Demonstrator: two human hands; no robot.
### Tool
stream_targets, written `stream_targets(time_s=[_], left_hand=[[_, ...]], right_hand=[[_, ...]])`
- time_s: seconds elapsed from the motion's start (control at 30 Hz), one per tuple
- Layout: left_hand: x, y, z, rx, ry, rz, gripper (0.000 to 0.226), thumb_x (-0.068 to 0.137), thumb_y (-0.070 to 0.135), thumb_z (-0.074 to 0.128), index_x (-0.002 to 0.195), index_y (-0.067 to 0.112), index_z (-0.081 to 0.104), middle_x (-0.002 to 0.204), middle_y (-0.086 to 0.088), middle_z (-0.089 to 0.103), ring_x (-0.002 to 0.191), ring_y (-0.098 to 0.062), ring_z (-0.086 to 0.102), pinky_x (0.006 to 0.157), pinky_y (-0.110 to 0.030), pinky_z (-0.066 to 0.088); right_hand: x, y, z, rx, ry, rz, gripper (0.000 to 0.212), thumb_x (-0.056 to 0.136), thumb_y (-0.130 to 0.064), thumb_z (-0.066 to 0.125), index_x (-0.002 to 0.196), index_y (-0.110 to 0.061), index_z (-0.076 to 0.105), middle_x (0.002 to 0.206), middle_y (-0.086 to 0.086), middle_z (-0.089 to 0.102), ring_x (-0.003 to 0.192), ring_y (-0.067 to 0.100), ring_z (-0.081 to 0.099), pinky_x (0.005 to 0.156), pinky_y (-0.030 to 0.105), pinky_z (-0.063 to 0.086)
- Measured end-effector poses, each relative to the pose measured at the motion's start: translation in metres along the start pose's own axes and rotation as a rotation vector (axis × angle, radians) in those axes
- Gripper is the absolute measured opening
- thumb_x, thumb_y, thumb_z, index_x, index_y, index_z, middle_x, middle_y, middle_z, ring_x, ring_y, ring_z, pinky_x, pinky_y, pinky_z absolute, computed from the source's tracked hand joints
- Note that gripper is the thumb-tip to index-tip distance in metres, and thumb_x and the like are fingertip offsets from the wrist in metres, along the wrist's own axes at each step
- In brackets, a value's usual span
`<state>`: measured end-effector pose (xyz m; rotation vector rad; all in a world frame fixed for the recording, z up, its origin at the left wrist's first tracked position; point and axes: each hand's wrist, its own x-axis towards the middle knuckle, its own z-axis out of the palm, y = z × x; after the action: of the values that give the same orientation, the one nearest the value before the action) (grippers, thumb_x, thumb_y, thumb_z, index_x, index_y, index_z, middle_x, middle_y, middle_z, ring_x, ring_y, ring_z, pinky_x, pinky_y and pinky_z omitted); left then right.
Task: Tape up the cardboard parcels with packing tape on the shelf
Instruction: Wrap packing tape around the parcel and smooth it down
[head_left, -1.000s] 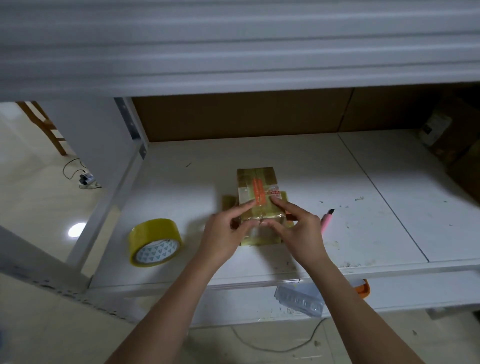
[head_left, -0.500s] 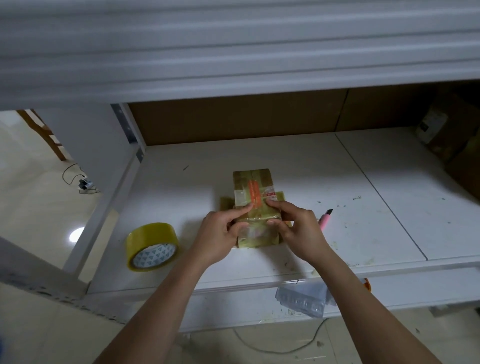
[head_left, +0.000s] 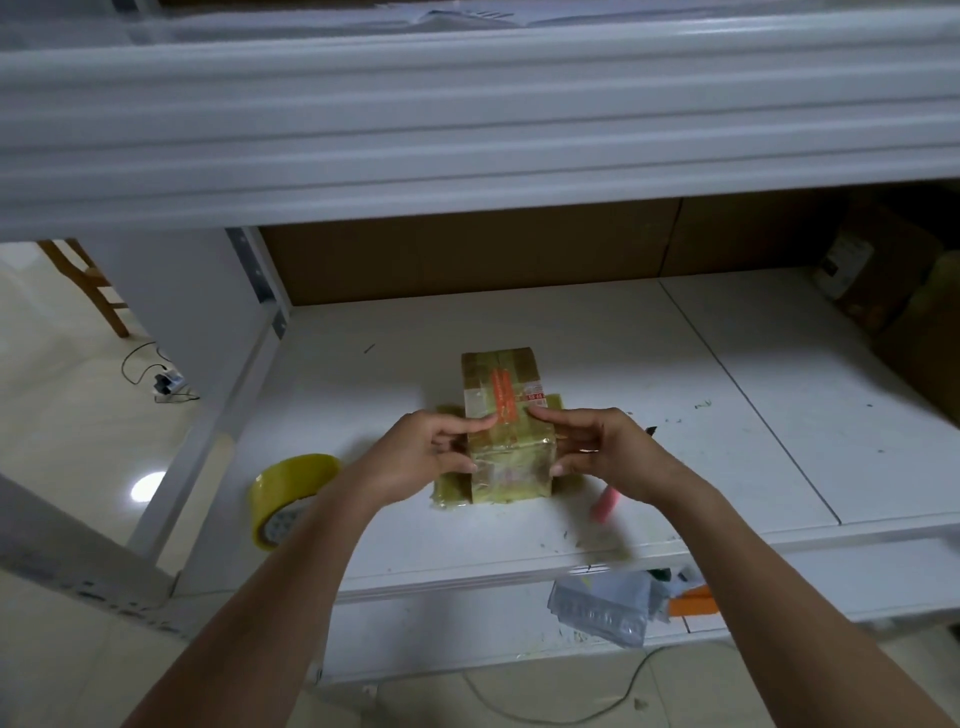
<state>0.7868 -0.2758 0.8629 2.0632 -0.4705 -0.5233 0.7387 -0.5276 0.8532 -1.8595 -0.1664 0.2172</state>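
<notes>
A small cardboard parcel, wrapped in yellowish tape with an orange strip on top, stands on the white shelf. My left hand grips its left near corner, forefinger on top and thumb on the front face. My right hand holds the right near corner the same way. Loose tape ends stick out flat on both sides of the parcel. A roll of yellow packing tape lies on the shelf to the left, partly behind my left forearm.
A pink cutter lies by my right wrist. Brown cardboard boxes fill the shelf's far right. A white shelf board hangs low overhead. Plastic bags sit on the lower shelf. A cable runs on the floor.
Both hands have slid outward from the middle of the parcel's near edge to its two near corners. The parcel and tape roll stay in place.
</notes>
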Motion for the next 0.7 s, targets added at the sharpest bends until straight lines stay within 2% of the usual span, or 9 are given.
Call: stream_targets(time_s=[0.13,0.2,0.3,0.37,0.43,0.53,0.57,0.63,0.7], left_hand=[[-0.003,-0.003,0.010,-0.075,0.080,0.016,0.055,0.082,0.011,0.077,0.122,0.046,0.063,0.127,0.008,0.066,0.109,-0.005,0.065,0.098,-0.033,0.053],[-0.007,-0.003,0.021,-0.154,0.155,0.038,0.053,0.083,0.005,0.075,0.122,0.039,0.063,0.123,0.005,0.068,0.100,-0.005,0.069,0.090,-0.029,0.056],[-0.010,-0.006,0.031,-0.179,0.235,0.065,0.050,0.088,0.004,0.069,0.123,0.039,0.062,0.121,0.007,0.067,0.098,-0.004,0.069,0.086,-0.024,0.057],[-0.011,-0.006,0.030,-0.178,0.208,0.047,0.051,0.088,0.004,0.069,0.122,0.040,0.062,0.121,0.008,0.067,0.100,-0.003,0.069,0.086,-0.021,0.055],[-0.010,-0.004,0.027,-0.206,0.176,0.020,0.054,0.084,0.002,0.073,0.122,0.039,0.062,0.119,0.006,0.068,0.097,-0.003,0.070,0.083,-0.018,0.055],[-0.009,-0.003,0.028,-0.260,0.193,0.026,0.056,0.077,0.001,0.078,0.117,0.037,0.065,0.114,-0.001,0.072,0.094,-0.008,0.072,0.084,-0.023,0.056],[-0.007,-0.003,0.032,-0.257,0.234,0.043,0.053,0.078,0.002,0.078,0.115,0.039,0.066,0.114,-0.002,0.072,0.095,-0.010,0.072,0.085,-0.026,0.057],[-0.005,-0.006,0.044,-0.215,0.343,0.086,0.050,0.081,0.008,0.077,0.110,0.048,0.066,0.116,0.001,0.071,0.093,-0.024,0.073,0.084,-0.037,0.060],[-0.003,-0.010,0.052,-0.168,0.418,0.107,0.050,0.083,0.012,0.075,0.108,0.055,0.065,0.116,0.007,0.071,0.090,-0.039,0.070,0.081,-0.049,0.059]], right_hand=[[0.001,0.011,0.012,-0.049,0.148,-0.060,0.061,0.075,0.003,0.077,0.126,-0.028,0.063,0.118,-0.008,0.069,0.104,0.006,0.067,0.100,0.027,0.049],[0.000,0.018,0.022,-0.083,0.235,-0.125,0.055,0.081,-0.001,0.075,0.125,-0.031,0.062,0.110,-0.005,0.072,0.098,0.008,0.069,0.096,0.024,0.052],[-0.002,0.027,0.035,-0.171,0.325,-0.225,0.053,0.085,-0.004,0.072,0.127,-0.032,0.058,0.081,-0.010,0.068,0.074,0.000,0.063,0.082,0.009,0.047],[-0.002,0.027,0.034,-0.172,0.308,-0.211,0.054,0.085,-0.003,0.072,0.130,-0.029,0.057,0.089,-0.010,0.072,0.081,-0.004,0.066,0.084,0.004,0.043],[-0.004,0.022,0.027,-0.174,0.264,-0.176,0.057,0.082,-0.003,0.073,0.132,-0.025,0.057,0.103,0.000,0.074,0.092,0.002,0.068,0.087,-0.001,0.038],[-0.005,0.017,0.027,-0.189,0.256,-0.166,0.061,0.079,-0.002,0.076,0.133,-0.021,0.057,0.119,0.001,0.069,0.108,0.004,0.064,0.087,-0.010,0.026],[-0.005,0.016,0.031,-0.193,0.289,-0.184,0.059,0.079,-0.004,0.076,0.132,-0.023,0.057,0.115,-0.002,0.070,0.106,0.003,0.064,0.089,-0.007,0.032],[-0.003,0.023,0.043,-0.268,0.400,-0.240,0.054,0.082,-0.014,0.075,0.130,-0.031,0.057,0.102,-0.008,0.073,0.090,0.001,0.069,0.086,0.014,0.052],[-0.001,0.031,0.048,-0.360,0.463,-0.263,0.051,0.084,-0.019,0.074,0.132,-0.030,0.058,0.093,-0.005,0.075,0.077,0.007,0.071,0.079,0.025,0.058]])
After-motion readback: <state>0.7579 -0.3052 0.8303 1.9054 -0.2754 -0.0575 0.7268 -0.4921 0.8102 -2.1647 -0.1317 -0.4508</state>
